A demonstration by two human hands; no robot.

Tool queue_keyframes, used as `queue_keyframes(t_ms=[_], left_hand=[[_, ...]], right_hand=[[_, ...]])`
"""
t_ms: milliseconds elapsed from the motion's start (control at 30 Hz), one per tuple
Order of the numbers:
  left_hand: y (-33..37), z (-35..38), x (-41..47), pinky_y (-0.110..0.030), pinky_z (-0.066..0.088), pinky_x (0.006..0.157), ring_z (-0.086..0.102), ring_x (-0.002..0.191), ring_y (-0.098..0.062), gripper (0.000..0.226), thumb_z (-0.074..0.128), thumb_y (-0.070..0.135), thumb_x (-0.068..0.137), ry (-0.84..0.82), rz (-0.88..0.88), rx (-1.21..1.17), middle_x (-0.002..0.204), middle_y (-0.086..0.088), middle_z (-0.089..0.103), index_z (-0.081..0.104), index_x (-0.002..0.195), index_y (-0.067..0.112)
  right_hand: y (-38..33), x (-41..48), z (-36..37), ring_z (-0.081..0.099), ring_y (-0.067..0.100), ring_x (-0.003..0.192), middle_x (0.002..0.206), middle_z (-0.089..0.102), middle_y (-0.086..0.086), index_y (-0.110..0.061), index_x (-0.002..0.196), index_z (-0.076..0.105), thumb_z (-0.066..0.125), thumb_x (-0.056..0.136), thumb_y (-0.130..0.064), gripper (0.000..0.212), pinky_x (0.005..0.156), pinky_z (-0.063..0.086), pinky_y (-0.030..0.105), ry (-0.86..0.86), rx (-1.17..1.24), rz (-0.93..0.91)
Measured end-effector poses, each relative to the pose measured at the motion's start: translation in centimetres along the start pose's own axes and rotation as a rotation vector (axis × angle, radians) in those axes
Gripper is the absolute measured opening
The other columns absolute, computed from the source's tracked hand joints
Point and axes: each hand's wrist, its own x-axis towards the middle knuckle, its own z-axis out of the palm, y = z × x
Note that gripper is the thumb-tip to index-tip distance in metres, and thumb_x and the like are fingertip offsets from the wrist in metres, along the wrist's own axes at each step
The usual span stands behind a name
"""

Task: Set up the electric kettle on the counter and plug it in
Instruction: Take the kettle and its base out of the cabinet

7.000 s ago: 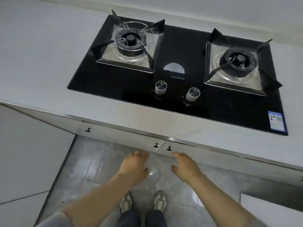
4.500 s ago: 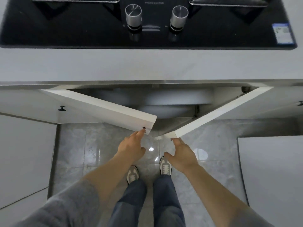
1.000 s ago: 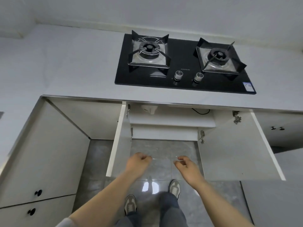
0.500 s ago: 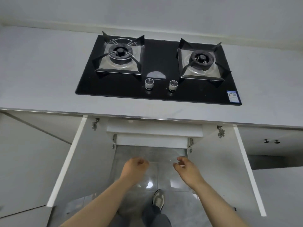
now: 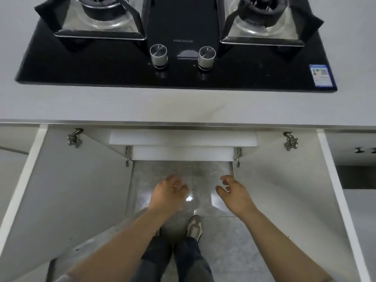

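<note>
Above the grey tiled floor (image 5: pixel 223 251), with one shoe (image 5: pixel 194 227) showing, two bare hands hang between two wide-open white cabinet doors (image 5: pixel 67 190). The left hand (image 5: pixel 167 192) and right hand (image 5: pixel 236 195) are both loosely curled, grasping nothing. Beyond them the pale grey worktop (image 5: pixel 183 104) carries one black hob (image 5: pixel 122 64): two knobs (image 5: pixel 158 55), two burners (image 5: pixel 99 9), one blue sticker (image 5: pixel 321 75). Where the kettle is, I cannot tell.

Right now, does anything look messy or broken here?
Nothing looks spilled or broken. The only odd bit: the left cupboard door and right cupboard door stand wide open under the counter, and no kettle shows anywhere. The left hand and right hand hold nothing.
</note>
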Motion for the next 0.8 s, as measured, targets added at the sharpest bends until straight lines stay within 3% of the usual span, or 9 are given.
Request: queue_keyframes(t_ms=[100, 300, 467, 633, 800], left_hand=[[-1.7, 1.8, 2.5, -0.039, 0.054, 0.079, 0.066, 0.087, -0.028, 0.005, 0.059, 0.019, 0.085, -0.012, 0.042, 0.007, 0.087, -0.003, 0.064, 0.057, 0.088, 0.015], [-5.6, 5.8, 7.6, -0.036, 0.055, 0.089, 0.065, 0.098, -0.015, 0.028, 0.061, 0.025, 0.085, -0.007, 0.147, -0.003, 0.108, 0.001, 0.069, 0.064, 0.111, 0.015], [-7.4, 8.5, 11.8, -0.039, 0.056, 0.084, 0.066, 0.090, -0.015, 0.020, 0.062, 0.020, 0.085, 0.065, 0.242, -0.028, 0.096, -0.008, 0.070, 0.065, 0.101, 0.007], [-7.4, 10.5, 15.5, -0.021, 0.049, 0.082, 0.061, 0.090, -0.009, 0.018, 0.060, 0.022, 0.088, 0.054, 0.356, -0.028, 0.100, -0.002, 0.068, 0.064, 0.104, 0.018], [-7.2, 11.1, 18.3, -0.020, 0.049, 0.088, 0.060, 0.099, -0.006, 0.030, 0.062, 0.027, 0.088, 0.085, 0.408, -0.051, 0.114, 0.008, 0.065, 0.062, 0.117, 0.018]], right_hand=[[1.5, 2.5, 1.5, 0.054, 0.023, 0.121, 0.137, 0.054, 0.008, -0.014, 0.136, 0.047, 0.055, 0.091, -0.030, 0.049, 0.102, 0.043, 0.033, 0.025, -0.004, -0.015], [4.9, 7.1, 5.4, 0.052, 0.019, 0.123, 0.137, 0.053, 0.003, -0.018, 0.135, 0.047, 0.054, 0.092, -0.031, 0.046, 0.104, 0.043, 0.036, 0.122, 0.026, -0.080], [6.9, 11.1, 7.4, 0.049, 0.015, 0.126, 0.141, 0.051, -0.003, -0.018, 0.138, 0.046, 0.054, 0.092, -0.028, 0.048, 0.107, 0.042, 0.035, 0.201, 0.026, -0.158], [7.1, 15.7, 7.5, 0.053, 0.016, 0.120, 0.136, 0.055, -0.001, -0.017, 0.134, 0.050, 0.055, 0.090, -0.022, 0.044, 0.103, 0.045, 0.036, 0.329, 0.011, -0.238], [6.0, 18.8, 6.5, 0.058, 0.023, 0.109, 0.137, 0.047, 0.003, -0.014, 0.132, 0.051, 0.056, 0.089, -0.018, 0.044, 0.096, 0.049, 0.040, 0.468, -0.035, -0.299]])
